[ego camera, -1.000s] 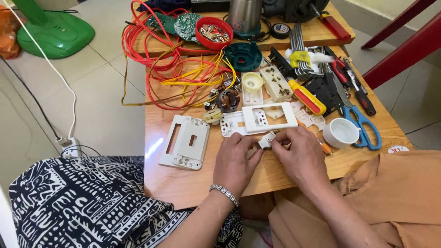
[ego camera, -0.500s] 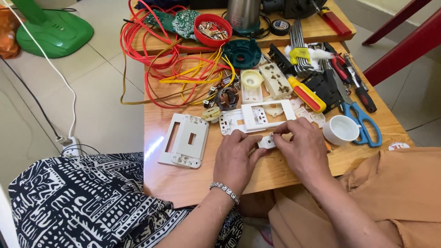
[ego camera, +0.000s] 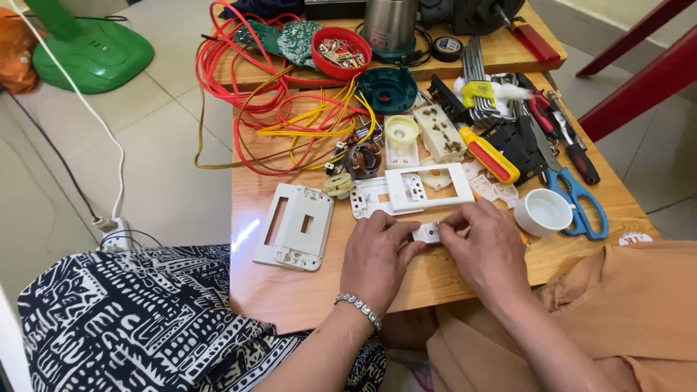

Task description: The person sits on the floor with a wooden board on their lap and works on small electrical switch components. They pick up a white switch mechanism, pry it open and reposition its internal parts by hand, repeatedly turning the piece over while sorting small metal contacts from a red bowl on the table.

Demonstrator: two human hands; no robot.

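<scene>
Both of my hands meet over the near edge of a low wooden table [ego camera: 290, 290]. My left hand [ego camera: 377, 254], with a bracelet at the wrist, and my right hand [ego camera: 483, 247] pinch a small white plastic switch piece [ego camera: 427, 232] between their fingertips. Just beyond it lies a white switch frame [ego camera: 428, 189] with a rectangular cut-out. A second white faceplate [ego camera: 294, 225] rests flat to the left of my left hand.
A white cup [ego camera: 543, 212] and blue-handled scissors [ego camera: 581, 203] sit right of my right hand. Further back lie a yellow-and-red screwdriver [ego camera: 492, 156], red and yellow wires [ego camera: 290, 109], a red bowl of parts [ego camera: 341, 52], a socket block [ego camera: 439, 133], hex keys [ego camera: 475, 72]. A green fan base [ego camera: 91, 54] stands on the floor.
My hands and the small white piece have stayed near the table's front edge, with the fingers shifting slightly on the piece.
</scene>
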